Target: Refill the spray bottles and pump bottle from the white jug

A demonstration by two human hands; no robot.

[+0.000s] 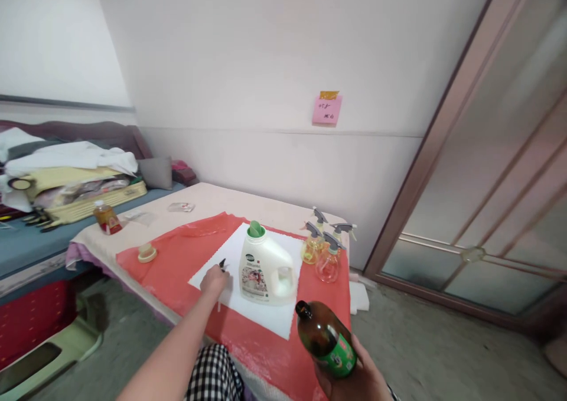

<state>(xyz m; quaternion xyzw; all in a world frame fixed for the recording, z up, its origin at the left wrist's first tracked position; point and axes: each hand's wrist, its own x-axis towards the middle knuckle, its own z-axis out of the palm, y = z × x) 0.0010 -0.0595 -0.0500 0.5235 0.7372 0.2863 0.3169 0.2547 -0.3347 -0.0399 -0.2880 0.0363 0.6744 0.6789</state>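
Observation:
My right hand is wrapped round a brown bottle with a green label, tilted with its dark neck toward the upper left. My left hand is closed over the left part of a white sheet. A small dark tip pokes out above its fingers; the rest of what it holds is hidden. Between the hands, on the sheet, stands a white detergent jug with a handle and a green spout. To its right are several clear spray bottles with grey trigger heads.
Red plastic sheeting covers part of the table. A pale cap lies on it at the left. An amber bottle stands at the table's left end. A red stool is at lower left; a glazed door is at right.

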